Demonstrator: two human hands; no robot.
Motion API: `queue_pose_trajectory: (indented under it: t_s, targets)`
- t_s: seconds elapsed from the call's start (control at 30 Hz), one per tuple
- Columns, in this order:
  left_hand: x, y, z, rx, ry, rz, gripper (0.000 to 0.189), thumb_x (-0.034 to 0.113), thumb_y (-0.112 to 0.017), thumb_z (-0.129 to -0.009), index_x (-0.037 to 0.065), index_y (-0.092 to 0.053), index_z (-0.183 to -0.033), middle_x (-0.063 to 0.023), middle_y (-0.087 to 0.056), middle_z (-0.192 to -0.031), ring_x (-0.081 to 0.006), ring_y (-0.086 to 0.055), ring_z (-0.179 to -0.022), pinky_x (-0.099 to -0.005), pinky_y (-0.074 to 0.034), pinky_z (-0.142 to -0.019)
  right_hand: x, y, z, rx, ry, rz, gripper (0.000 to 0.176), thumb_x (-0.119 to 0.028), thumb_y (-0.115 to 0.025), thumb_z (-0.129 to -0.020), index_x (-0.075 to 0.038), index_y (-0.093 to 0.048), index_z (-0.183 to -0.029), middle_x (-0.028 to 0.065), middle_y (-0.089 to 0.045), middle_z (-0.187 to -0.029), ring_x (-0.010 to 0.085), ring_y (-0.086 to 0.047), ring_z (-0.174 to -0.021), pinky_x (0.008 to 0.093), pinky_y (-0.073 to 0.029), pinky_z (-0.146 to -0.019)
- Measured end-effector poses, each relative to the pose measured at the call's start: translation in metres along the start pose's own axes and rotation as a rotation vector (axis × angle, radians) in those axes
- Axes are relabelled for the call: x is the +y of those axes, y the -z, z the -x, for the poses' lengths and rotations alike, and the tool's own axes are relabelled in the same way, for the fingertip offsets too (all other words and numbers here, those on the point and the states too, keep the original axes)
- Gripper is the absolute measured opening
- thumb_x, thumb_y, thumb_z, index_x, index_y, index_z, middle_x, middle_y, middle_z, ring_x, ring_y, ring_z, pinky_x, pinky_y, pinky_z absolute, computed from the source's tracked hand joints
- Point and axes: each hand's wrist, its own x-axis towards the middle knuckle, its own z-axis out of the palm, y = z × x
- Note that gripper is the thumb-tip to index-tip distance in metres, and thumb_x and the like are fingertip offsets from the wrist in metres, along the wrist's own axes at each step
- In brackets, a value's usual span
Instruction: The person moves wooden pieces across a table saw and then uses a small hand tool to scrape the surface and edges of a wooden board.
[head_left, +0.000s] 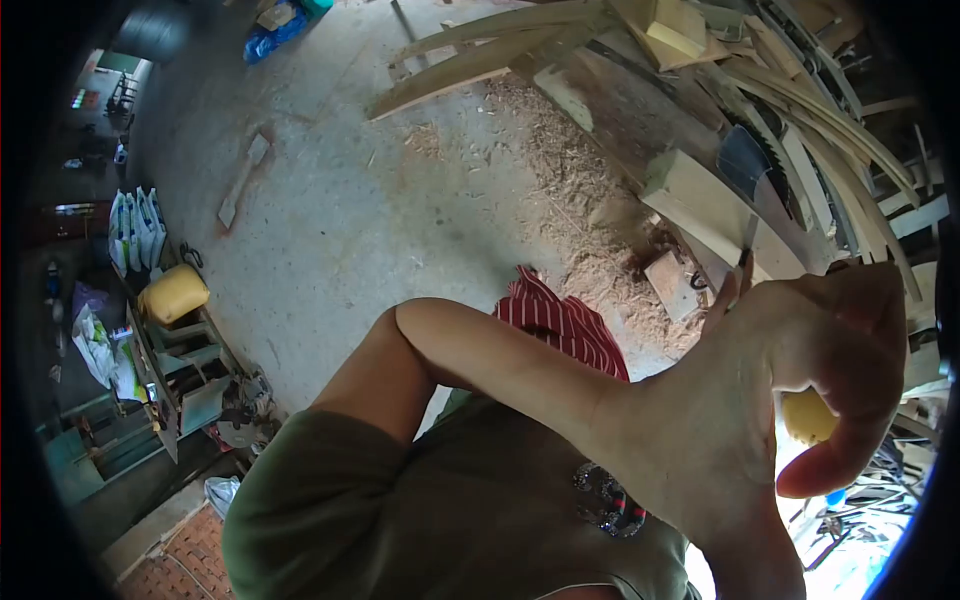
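My left forearm comes across from the bent elbow on the left and passes behind my right hand. Beyond it show a few fingertips of my left hand [728, 302], beside a thick pale wood block [700, 200]. A thin dark piece stands at those fingertips; whether they grip it is hidden. Large and close to the camera, my right hand [820, 350] has hooked fingers with a gap inside them, and nothing held is visible. Through that gap shows a yellow thing [808, 418] that I cannot make out. A handsaw blade [750, 160] rests beyond the block.
Curved wooden pieces [450, 85] and long strips [830, 130] are heaped at the upper right. Wood shavings [570, 180] cover the concrete floor [350, 200] beside them. A yellow jerrycan [175, 293] and white bags [137, 230] stand at the left.
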Motion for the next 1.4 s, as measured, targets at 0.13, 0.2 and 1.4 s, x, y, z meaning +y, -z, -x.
queue_pose_trajectory:
  t_s: [0.13,0.2,1.4]
  targets:
    - [-0.021,-0.033,0.007,0.094,0.167,0.063,0.063,0.054,-0.092,-0.04,0.011,-0.048,-0.054,-0.0007,-0.049,-0.073,-0.0149,-0.048,-0.076,-0.0265,-0.036,-0.063,0.01,0.013,-0.003,-0.014,0.043,-0.021,0.043,-0.027,-0.052,-0.098,-0.019,-0.051,-0.141,0.0231,-0.067,-0.089,0.0387,-0.067,-0.075,0.0445,-0.052,-0.064]
    - [-0.026,-0.04,0.013,0.042,0.179,-0.056,0.061,0.053,-0.09,-0.04,0.01,-0.047,-0.05,-0.0004,-0.049,-0.07,-0.0141,-0.049,-0.073,-0.027,-0.037,-0.063,0.013,0.021,-0.005,-0.019,0.059,-0.038,0.043,-0.027,-0.052,-0.098,-0.02,-0.051,-0.141,0.0232,-0.067,-0.087,0.0387,-0.066,-0.074,0.0445,-0.051,-0.063]
    - [-0.078,-0.11,0.044,-0.196,0.102,-0.089,0.051,0.045,-0.091,-0.051,0.011,-0.053,-0.055,0.0048,-0.051,-0.056,-0.0113,-0.049,-0.062,-0.0274,-0.035,-0.059,-0.002,0.041,-0.038,-0.114,0.126,-0.282,0.047,-0.015,-0.055,-0.088,-0.011,-0.055,-0.135,0.0294,-0.062,-0.084,0.048,-0.061,-0.074,0.0511,-0.047,-0.064]
